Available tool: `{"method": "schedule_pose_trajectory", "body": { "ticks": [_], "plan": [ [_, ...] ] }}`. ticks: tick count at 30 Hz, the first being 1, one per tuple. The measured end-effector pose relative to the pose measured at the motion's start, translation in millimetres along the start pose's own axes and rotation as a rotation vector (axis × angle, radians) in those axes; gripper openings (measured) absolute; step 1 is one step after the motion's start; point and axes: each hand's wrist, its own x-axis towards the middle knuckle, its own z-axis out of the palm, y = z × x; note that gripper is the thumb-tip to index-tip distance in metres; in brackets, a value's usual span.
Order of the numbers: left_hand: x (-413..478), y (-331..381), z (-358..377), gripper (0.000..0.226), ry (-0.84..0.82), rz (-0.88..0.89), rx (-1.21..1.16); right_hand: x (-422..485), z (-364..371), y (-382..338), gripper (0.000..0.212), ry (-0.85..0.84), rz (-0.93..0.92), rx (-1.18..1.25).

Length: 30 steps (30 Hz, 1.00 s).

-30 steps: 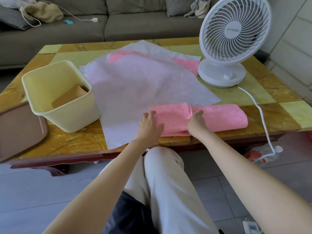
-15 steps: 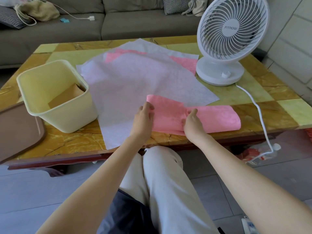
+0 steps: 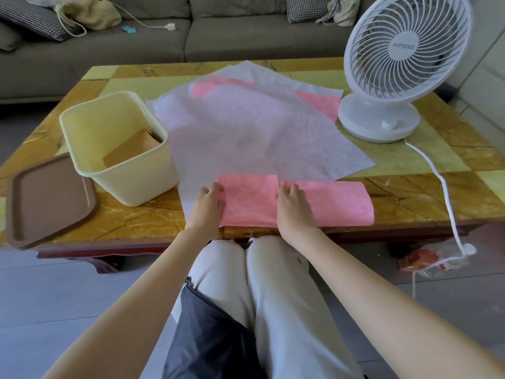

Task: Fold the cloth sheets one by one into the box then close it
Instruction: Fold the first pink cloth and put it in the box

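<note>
Midway, we had the pink cloth sheet point(image 3: 248, 203) lying half-folded at the near edge of the tabletop point(image 3: 410, 192), our left hand point(image 3: 207, 207) curling its fingers round the left end, our right hand point(image 3: 293, 207) pressing relaxed fingers on the flap. Next, we judged, the right half wanted folding over before going into the yellow box point(image 3: 128, 181).

Left end, pink cloth point(image 3: 250, 199) — folded over flat
</note>
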Motion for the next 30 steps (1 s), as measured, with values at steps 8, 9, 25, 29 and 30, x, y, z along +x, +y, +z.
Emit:
{"method": "schedule_pose_trajectory", "body": {
  "ticks": [8, 9, 25, 29, 30],
  "plan": [
    [3, 2, -3, 0.033, 0.035, -0.083, -0.239, -14, 2, -19, 0.053, -0.182, -0.157, 0.046],
    [3, 5, -5, 0.031, 0.05, -0.118, -0.291, -15, 4, -20, 0.055, -0.217, -0.131, 0.042],
    [-14, 98, -36, 0.025, 0.177, 0.183, -0.53, 5, -38, -20, 0.027, -0.083, 0.069, 0.955],
    [-18, 108, -13, 0.023, -0.036, 0.151, -0.616, -4, -48, 12, 0.044, -0.087, 0.184, 0.911],
    [-20, 110, -8, 0.025, -0.077, 0.17, -0.618, -5, -49, 17, 0.041, -0.066, 0.193, 0.815]
  ]
}}
